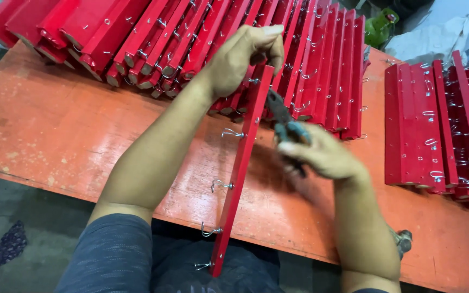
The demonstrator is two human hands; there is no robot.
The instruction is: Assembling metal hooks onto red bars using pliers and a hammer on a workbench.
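**Red hook strip held on edge, pliers at its upper end**

- Left hand (240,57): fingers curled shut around the top end of a long red wooden strip (241,171). Grip firm, thumb side toward the camera.
- Strip stands on edge, tilted. Its far end is raised over the desk (55,135); its near end juts past the desk's front edge toward the person's lap.
- Small metal wire hooks (219,184) stick out of the strip's left face at intervals, five or so visible along its length.
- Right hand (324,157): closed around the blue-green handles of a pair of pliers (283,116). Pliers point up and left, tip close against the strip just below the left hand. Whether the tip grips a hook, cannot tell.
- Desk surface is orange-red, worn and scuffed.
- Back of desk: a big row of like red strips (202,38) leaning against one another, hooks fitted.
- Right side: a second, smaller batch of red strips (441,125), well apart from the hands.
- Beyond the far edge: a green object (381,24) and pale cloth (441,35).
- Dark grey sleeve (109,255) at lower left.
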